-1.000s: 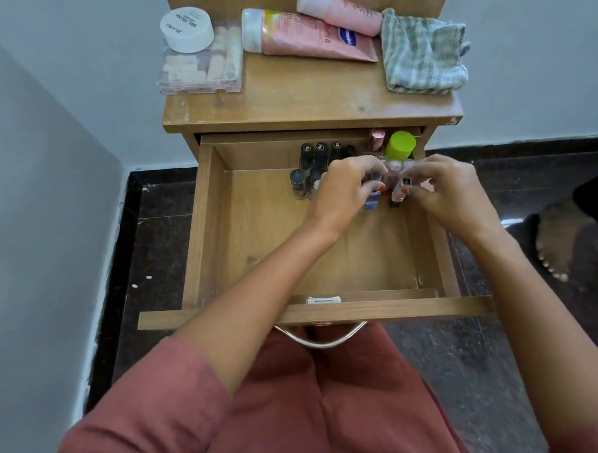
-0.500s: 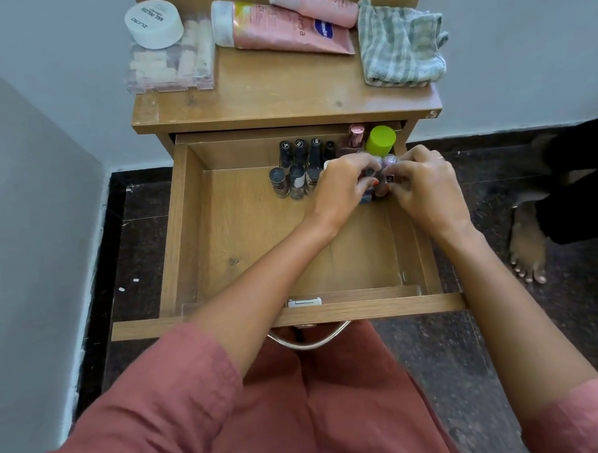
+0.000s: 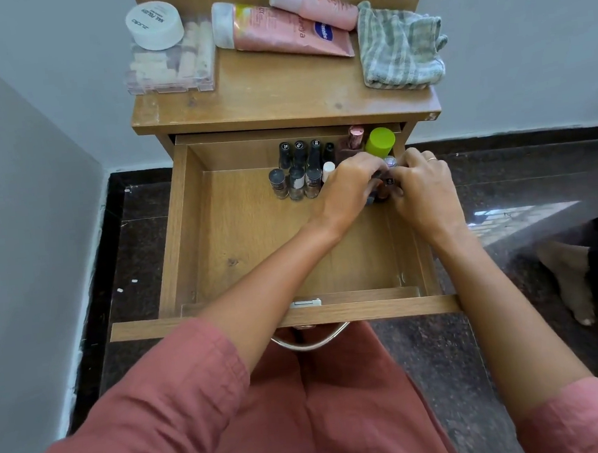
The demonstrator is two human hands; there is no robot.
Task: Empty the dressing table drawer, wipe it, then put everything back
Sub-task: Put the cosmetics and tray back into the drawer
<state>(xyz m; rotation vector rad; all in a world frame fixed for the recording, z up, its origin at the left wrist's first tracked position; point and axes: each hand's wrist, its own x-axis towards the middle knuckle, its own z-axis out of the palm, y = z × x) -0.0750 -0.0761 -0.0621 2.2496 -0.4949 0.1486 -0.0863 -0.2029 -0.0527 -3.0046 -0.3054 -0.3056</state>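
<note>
The wooden drawer (image 3: 196,236) is pulled out under the dressing table top (image 3: 277,97). Several dark-capped nail polish bottles (image 3: 298,173) stand in rows at its back, beside a pink-capped bottle (image 3: 355,137) and a lime-green-capped bottle (image 3: 379,142). My left hand (image 3: 348,188) and my right hand (image 3: 425,188) meet at the back right of the drawer. Their curled fingers close round small bottles (image 3: 390,181) standing there; most of those bottles are hidden by the hands.
On the table top lie a green-striped cloth (image 3: 399,48), two pink tubes (image 3: 282,27), a white round jar (image 3: 154,24) and a clear box (image 3: 169,70). A grey wall stands at the left. Another person's bare foot (image 3: 573,287) rests on the dark floor at the right.
Both hands shifted slightly toward the back right corner with the small bottles. The other person's foot moved across the floor at the right.
</note>
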